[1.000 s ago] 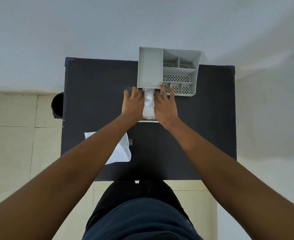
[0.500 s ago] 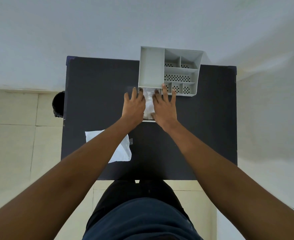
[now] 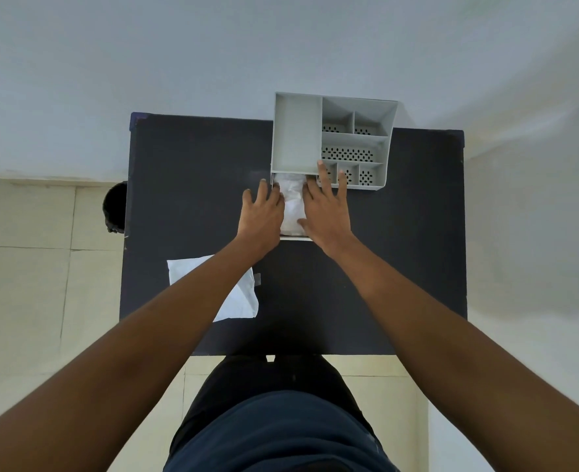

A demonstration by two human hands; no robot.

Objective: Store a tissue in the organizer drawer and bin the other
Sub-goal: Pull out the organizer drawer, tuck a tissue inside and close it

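A grey desk organizer (image 3: 296, 137) stands at the far edge of the black table (image 3: 186, 172). Its white drawer (image 3: 294, 237) is pulled out toward me, with a crumpled white tissue (image 3: 293, 201) lying inside. My left hand (image 3: 262, 216) rests on the drawer's left side, fingers spread. On the right side lies my right hand (image 3: 325, 212), its fingers reaching up to the organizer's front compartments. A second white tissue (image 3: 243, 298) lies flat near the table's left front, partly hidden under my left forearm.
A round black bin (image 3: 115, 207) stands on the tiled floor just left of the table. White walls rise behind and to the right. My dark-clothed body is at the table's near edge.
Both hands have shifted slightly on the drawer, and more of the tissue shows between them than half a second ago. The flat tissue has not moved.
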